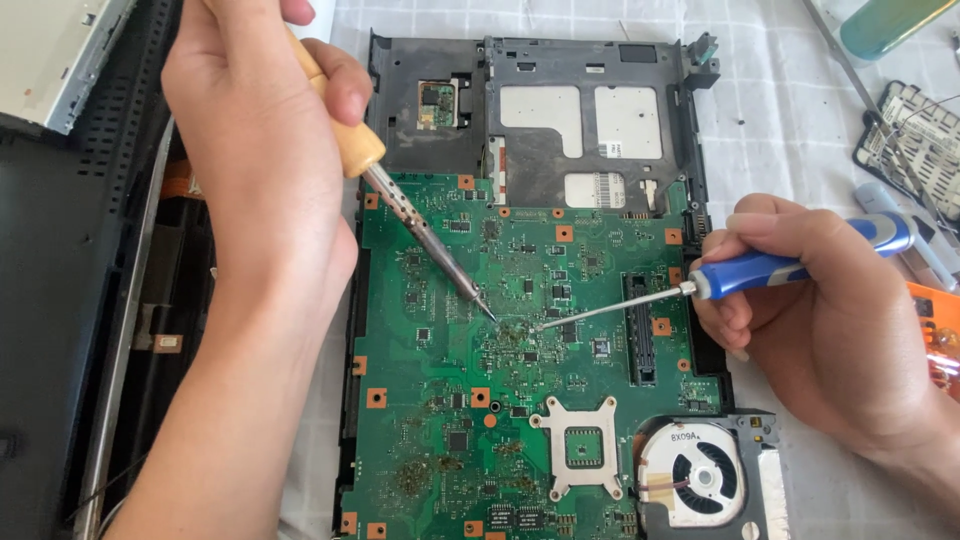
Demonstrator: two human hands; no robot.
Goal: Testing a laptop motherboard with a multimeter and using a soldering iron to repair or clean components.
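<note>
A green circuit board (440, 400) lies in an open black laptop chassis (530, 60). My left hand (250, 150) grips a soldering iron (345, 140) with a wooden handle; its metal tip touches the board near the middle. My right hand (820, 310) holds a blue-handled screwdriver (790, 265); its thin shaft points left and its tip meets the board right beside the iron's tip, over a brownish patch of small components.
A round cooling fan (692, 475) sits at the board's lower right, next to a silver square bracket (583, 445). Another dark laptop casing (60, 300) lies at left. Tools, an orange object and a small black part (905, 135) sit at right on a white checked cloth.
</note>
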